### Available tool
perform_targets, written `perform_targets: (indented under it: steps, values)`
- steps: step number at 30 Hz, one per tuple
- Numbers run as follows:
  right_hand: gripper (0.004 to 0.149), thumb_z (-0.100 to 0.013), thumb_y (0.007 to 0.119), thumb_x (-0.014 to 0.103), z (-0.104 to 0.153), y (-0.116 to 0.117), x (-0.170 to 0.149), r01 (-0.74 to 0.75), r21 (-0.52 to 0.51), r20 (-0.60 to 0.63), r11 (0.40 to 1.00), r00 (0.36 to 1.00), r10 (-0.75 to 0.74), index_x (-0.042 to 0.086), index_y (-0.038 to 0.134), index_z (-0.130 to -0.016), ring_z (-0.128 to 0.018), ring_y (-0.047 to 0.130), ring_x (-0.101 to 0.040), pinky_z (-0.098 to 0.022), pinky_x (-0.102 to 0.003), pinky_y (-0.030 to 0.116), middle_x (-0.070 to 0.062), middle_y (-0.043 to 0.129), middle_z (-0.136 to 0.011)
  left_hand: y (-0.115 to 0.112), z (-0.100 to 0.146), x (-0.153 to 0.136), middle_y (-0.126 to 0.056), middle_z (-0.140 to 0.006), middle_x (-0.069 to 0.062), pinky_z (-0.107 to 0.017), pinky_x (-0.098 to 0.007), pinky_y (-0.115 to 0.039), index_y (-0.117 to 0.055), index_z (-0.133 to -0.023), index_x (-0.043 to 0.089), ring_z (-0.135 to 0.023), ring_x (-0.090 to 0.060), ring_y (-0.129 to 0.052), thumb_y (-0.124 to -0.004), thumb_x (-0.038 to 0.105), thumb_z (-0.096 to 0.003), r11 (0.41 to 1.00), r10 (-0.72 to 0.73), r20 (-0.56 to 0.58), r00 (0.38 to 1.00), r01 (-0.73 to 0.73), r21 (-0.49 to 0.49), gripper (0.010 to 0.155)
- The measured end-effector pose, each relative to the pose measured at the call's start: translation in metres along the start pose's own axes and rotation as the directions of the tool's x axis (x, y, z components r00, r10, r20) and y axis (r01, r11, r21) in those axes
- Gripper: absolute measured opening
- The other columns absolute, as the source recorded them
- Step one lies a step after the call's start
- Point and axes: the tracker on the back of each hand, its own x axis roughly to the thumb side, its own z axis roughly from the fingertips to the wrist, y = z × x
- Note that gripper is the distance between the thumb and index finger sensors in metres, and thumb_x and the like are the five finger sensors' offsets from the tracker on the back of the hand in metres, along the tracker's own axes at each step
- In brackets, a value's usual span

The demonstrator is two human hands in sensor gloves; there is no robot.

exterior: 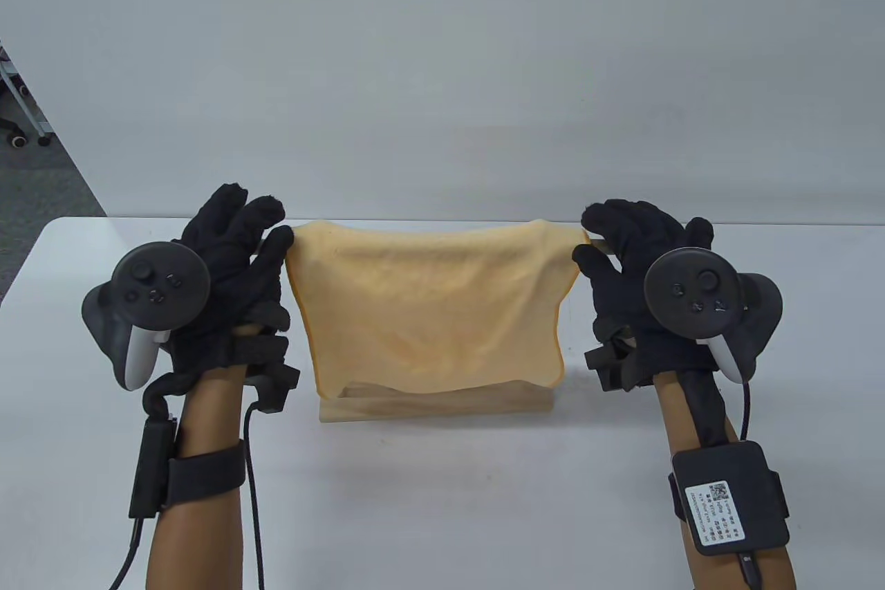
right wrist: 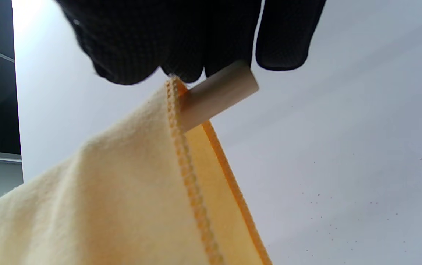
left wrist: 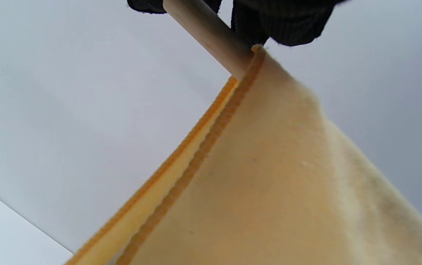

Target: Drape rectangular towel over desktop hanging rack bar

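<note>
A pale yellow towel (exterior: 429,299) hangs folded over the wooden bar of a desktop rack, both layers down toward the rack's base (exterior: 435,407). My left hand (exterior: 266,237) is at the towel's top left corner, fingers spread, and straddles the bar (left wrist: 211,33), one fingertip (left wrist: 284,25) touching the towel's hem (left wrist: 233,106). My right hand (exterior: 588,241) is at the top right corner by the bar's end (exterior: 600,245). In the right wrist view its fingertips (right wrist: 181,55) pinch the hem (right wrist: 176,106) just above the bar (right wrist: 218,95).
The rack stands near the front of a white table (exterior: 442,514), whose far edge meets a grey wall. Chair castors (exterior: 17,140) show on the floor at far left.
</note>
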Motion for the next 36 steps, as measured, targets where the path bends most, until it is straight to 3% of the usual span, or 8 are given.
perform_targets:
  steps: [4, 6, 11, 16, 21, 25, 30, 36]
  values:
    - [0.053, -0.039, 0.079, 0.040, -0.005, 0.007, 0.003, -0.023, 0.060, -0.048, 0.998, 0.999, 0.026, 0.020, 0.076, -0.088, -0.089, 0.074, -0.047, -0.061, -0.081, 0.036, -0.013, 0.082, -0.096, -0.002, -0.004, 0.004, -0.041, -0.125, -0.010, -0.071, -0.082, -0.022, -0.063, -0.109, 0.033, -0.117, -0.048, -0.035, -0.074, 0.046, -0.0614, 0.990, -0.072, -0.017, 0.997, 0.070, -0.120, 0.050]
    - [0.046, -0.041, 0.079, 0.036, -0.007, 0.011, 0.005, -0.067, 0.143, -0.071, 0.988, 0.994, 0.078, 0.021, 0.079, -0.084, -0.091, 0.073, -0.047, -0.062, -0.081, 0.035, -0.011, 0.082, -0.095, -0.002, -0.004, 0.008, -0.049, -0.123, -0.011, -0.071, -0.082, -0.028, -0.070, -0.103, 0.033, -0.116, -0.048, -0.042, -0.076, 0.041, -0.0607, 0.992, -0.110, 0.009, 0.994, 0.111, -0.061, 0.044]
    - [0.035, -0.034, 0.083, 0.027, 0.000, -0.001, 0.010, -0.053, -0.177, 0.031, 0.983, 0.998, 0.059, 0.021, 0.091, -0.068, -0.082, 0.085, -0.040, -0.060, -0.079, 0.043, -0.006, 0.092, -0.083, -0.002, -0.005, 0.013, -0.044, -0.123, -0.010, -0.072, -0.080, -0.030, -0.071, -0.101, 0.033, -0.115, -0.046, -0.045, -0.075, 0.037, -0.0615, 0.997, 0.024, 0.012, 1.000, -0.025, 0.071, 0.039]
    - [0.050, -0.038, 0.080, 0.034, -0.001, 0.005, 0.003, -0.060, -0.051, -0.020, 0.997, 0.998, 0.059, 0.020, 0.075, -0.086, -0.087, 0.077, -0.044, -0.061, -0.080, 0.038, -0.011, 0.080, -0.096, -0.006, -0.007, 0.006, -0.041, -0.125, -0.012, -0.071, -0.082, -0.026, -0.062, -0.109, 0.035, -0.116, -0.049, -0.039, -0.072, 0.044, -0.0620, 0.998, 0.006, -0.046, 0.999, -0.009, -0.065, 0.050]
    - [0.040, -0.040, 0.080, 0.033, -0.004, 0.012, 0.000, -0.033, 0.050, -0.046, 0.998, 0.998, 0.036, 0.022, 0.084, -0.078, -0.087, 0.077, -0.045, -0.061, -0.081, 0.036, -0.009, 0.090, -0.088, -0.005, -0.006, 0.004, -0.047, -0.124, -0.008, -0.072, -0.081, -0.031, -0.075, -0.100, 0.033, -0.115, -0.048, -0.046, -0.078, 0.039, -0.0606, 1.000, -0.029, -0.028, 0.999, 0.029, -0.006, 0.040]
    - [0.036, -0.036, 0.082, 0.030, -0.002, 0.005, 0.003, -0.009, -0.154, -0.017, 0.988, 1.000, 0.007, 0.021, 0.091, -0.070, -0.080, 0.086, -0.040, -0.060, -0.079, 0.043, -0.007, 0.096, -0.079, -0.002, -0.009, 0.004, -0.045, -0.124, -0.007, -0.072, -0.080, -0.033, -0.077, -0.098, 0.033, -0.114, -0.046, -0.049, -0.078, 0.038, -0.0599, 0.995, 0.029, -0.046, 0.999, -0.024, 0.101, 0.038]
    - [0.053, -0.039, 0.079, 0.039, -0.001, 0.011, -0.002, -0.074, 0.054, -0.023, 0.996, 0.997, 0.076, 0.021, 0.074, -0.089, -0.090, 0.074, -0.046, -0.061, -0.081, 0.035, -0.010, 0.082, -0.095, -0.004, -0.010, -0.008, -0.038, -0.126, -0.009, -0.072, -0.081, -0.029, -0.068, -0.105, 0.034, -0.114, -0.048, -0.044, -0.072, 0.040, -0.0626, 0.994, 0.112, -0.095, 0.989, -0.110, 0.027, 0.043]
    - [0.065, -0.038, 0.077, 0.044, 0.020, 0.002, -0.022, 0.015, -0.111, 0.002, 0.994, 1.000, -0.015, 0.020, 0.060, -0.096, -0.090, 0.071, -0.046, -0.061, -0.080, 0.035, -0.014, 0.071, -0.101, 0.008, 0.015, -0.037, -0.016, -0.125, -0.010, -0.072, -0.079, -0.017, -0.035, -0.116, 0.037, -0.117, -0.044, -0.027, -0.062, 0.051, -0.0630, 0.978, 0.176, -0.022, 0.984, -0.172, 0.117, 0.062]
